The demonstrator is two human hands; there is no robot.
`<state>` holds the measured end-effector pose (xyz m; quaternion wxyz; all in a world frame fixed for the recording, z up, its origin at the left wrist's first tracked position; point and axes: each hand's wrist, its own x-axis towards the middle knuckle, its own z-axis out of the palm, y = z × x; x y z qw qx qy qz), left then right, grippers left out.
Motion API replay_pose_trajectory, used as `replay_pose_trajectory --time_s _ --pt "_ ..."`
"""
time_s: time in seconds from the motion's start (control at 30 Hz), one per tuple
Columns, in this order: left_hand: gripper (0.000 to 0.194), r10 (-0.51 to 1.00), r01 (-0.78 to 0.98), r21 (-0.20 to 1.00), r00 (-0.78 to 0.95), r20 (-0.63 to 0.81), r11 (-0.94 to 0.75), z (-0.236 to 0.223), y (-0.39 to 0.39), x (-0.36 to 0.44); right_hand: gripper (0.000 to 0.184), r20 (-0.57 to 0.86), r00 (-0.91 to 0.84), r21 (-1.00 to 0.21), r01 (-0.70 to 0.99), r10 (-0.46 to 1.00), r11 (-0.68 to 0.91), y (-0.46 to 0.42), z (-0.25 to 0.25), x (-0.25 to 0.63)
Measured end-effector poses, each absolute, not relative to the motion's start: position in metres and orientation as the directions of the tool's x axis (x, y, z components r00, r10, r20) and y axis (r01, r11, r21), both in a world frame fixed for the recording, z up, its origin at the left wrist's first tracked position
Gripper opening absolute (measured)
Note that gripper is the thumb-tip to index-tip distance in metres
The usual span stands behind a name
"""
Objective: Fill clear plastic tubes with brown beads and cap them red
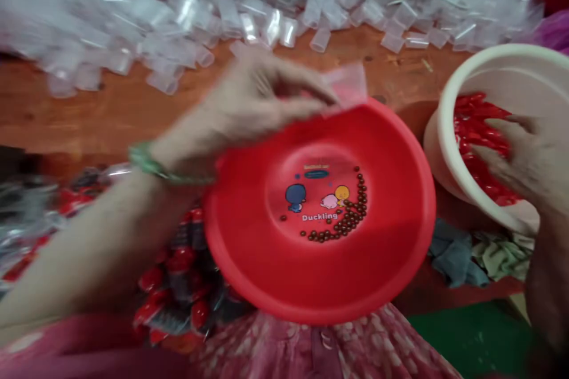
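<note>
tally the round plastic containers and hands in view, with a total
red round plastic basin: 1
cream round plastic tub: 1
left hand: 1
right hand: 1
total: 4

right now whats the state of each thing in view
left hand: blurred, fingers at a pink piece by the basin rim
right hand: fingers resting on the red pieces
basin: red, tilted, duckling print facing up
bowl: cream, tilted, holding the red pieces
clear cups: loose heap on the table
cloth: crumpled
</note>
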<state>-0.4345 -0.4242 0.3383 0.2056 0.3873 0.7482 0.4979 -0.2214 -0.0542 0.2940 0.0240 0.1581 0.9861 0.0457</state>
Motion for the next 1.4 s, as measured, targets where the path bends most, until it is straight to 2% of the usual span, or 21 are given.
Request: replay_pose_trajectory --time_s 0.07,0.13,0.2,0.23,0.3,0.43,0.57,0.63,0.7,0.77,0.8,0.83,0.9,0.97,1.03,1.1,1.13,1.2,1.3,1.33,1.4 --pt "0.014 0.859 0.218 0.963 -0.512 -0.023 0.156 0.331 -0.418 -0.404 0.052 0.16 -0.942 0.002 0.299 0.295 0.954 -0.086 0.304 -0.224" --pt "0.01 0.865 0.01 0.992 -0.492 -0.102 0.123 0.321 -0.417 -0.384 0.041 0.276 -0.952 -0.3 0.042 0.129 0.953 -0.125 0.316 -0.228" --pt "0.01 0.86 -0.183 0.98 -0.485 -0.155 0.074 0.315 -0.421 -0.371 0.046 0.267 -0.963 -0.608 -0.187 -0.022 0.771 -0.162 0.322 -0.237" --pt "0.011 0.86 -0.265 0.963 -0.48 -0.172 0.044 0.314 -0.423 -0.367 0.052 0.261 -0.963 -0.706 -0.239 -0.07 0.667 -0.177 0.322 -0.242" --pt "0.013 0.866 -0.389 0.921 -0.464 -0.186 -0.011 0.313 -0.427 -0.361 0.058 0.249 -0.966 -0.847 -0.251 -0.067 0.469 -0.198 0.318 -0.251" --pt "0.02 0.876 -0.473 0.88 -0.439 -0.201 -0.035 0.311 -0.431 -0.353 0.041 0.163 -0.986 -0.975 -0.157 0.021 0.154 -0.214 0.312 -0.263" --pt "0.023 0.847 -0.436 0.897 -0.501 -0.179 -0.068 0.313 -0.434 -0.344 0.034 0.113 -0.992 -0.988 -0.107 -0.048 -0.108 -0.223 0.321 -0.268" --pt "0.022 0.774 -0.306 0.951 -0.609 -0.173 -0.028 0.319 -0.442 -0.338 0.03 0.108 -0.99 -0.986 -0.095 -0.089 -0.134 -0.224 0.326 -0.274" --pt "0.021 0.638 -0.096 0.992 -0.759 -0.128 0.084 0.325 -0.455 -0.333 0.029 0.053 -0.984 -0.998 -0.048 -0.17 -0.035 -0.221 0.327 -0.285" --pt "0.021 0.453 0.139 0.947 -0.891 -0.007 0.289 0.328 -0.473 -0.328 0.032 -0.033 -0.947 -0.969 -0.048 -0.319 0.243 -0.216 0.321 -0.298" --pt "0.025 0.351 0.233 0.873 -0.933 0.078 0.428 0.327 -0.482 -0.325 0.033 -0.084 -0.911 -0.897 -0.107 -0.404 0.428 -0.213 0.316 -0.304" --pt "0.033 0.265 0.279 0.767 -0.953 0.147 0.578 0.325 -0.491 -0.323 0.031 -0.144 -0.866 -0.764 -0.21 -0.478 0.61 -0.211 0.31 -0.311" --pt "0.049 0.157 0.239 0.538 -0.968 0.194 0.808 0.32 -0.505 -0.32 0.022 -0.294 -0.784 -0.385 -0.426 -0.547 0.818 -0.21 0.297 -0.323" --pt "0.056 0.095 0.128 0.388 -0.99 0.104 0.913 0.315 -0.512 -0.321 0.023 -0.433 -0.728 -0.1 -0.548 -0.532 0.83 -0.212 0.284 -0.331" --pt "0.055 0.074 0.067 0.322 -0.997 -0.008 0.944 0.312 -0.516 -0.326 0.03 -0.501 -0.685 0.016 -0.618 -0.528 0.786 -0.212 0.275 -0.337" --pt "0.052 0.069 0.051 0.331 -0.997 -0.045 0.942 0.308 -0.519 -0.333 0.033 -0.521 -0.65 0.03 -0.662 -0.553 0.749 -0.209 0.27 -0.341" --pt "0.05 0.079 0.051 0.378 -0.995 -0.058 0.924 0.306 -0.521 -0.337 0.032 -0.523 -0.638 0.013 -0.669 -0.565 0.743 -0.206 0.269 -0.343" --pt "0.043 0.1 0.035 0.564 -0.991 -0.085 0.825 0.3 -0.526 -0.344 0.029 -0.51 -0.621 -0.081 -0.654 -0.595 0.752 -0.198 0.269 -0.343" --pt "0.039 0.144 -0.074 0.879 -0.977 -0.16 0.472 0.288 -0.532 -0.349 0.023 -0.408 -0.679 -0.303 -0.529 -0.61 0.793 -0.189 0.273 -0.342" --pt "0.04 0.156 -0.125 0.938 -0.971 -0.183 0.322 0.283 -0.532 -0.349 0.024 -0.373 -0.712 -0.371 -0.473 -0.594 0.799 -0.188 0.274 -0.341" --pt "0.043 0.158 -0.209 0.975 -0.963 -0.218 0.068 0.274 -0.532 -0.349 0.031 -0.351 -0.755 -0.445 -0.385 -0.553 0.808 -0.187 0.274 -0.34"
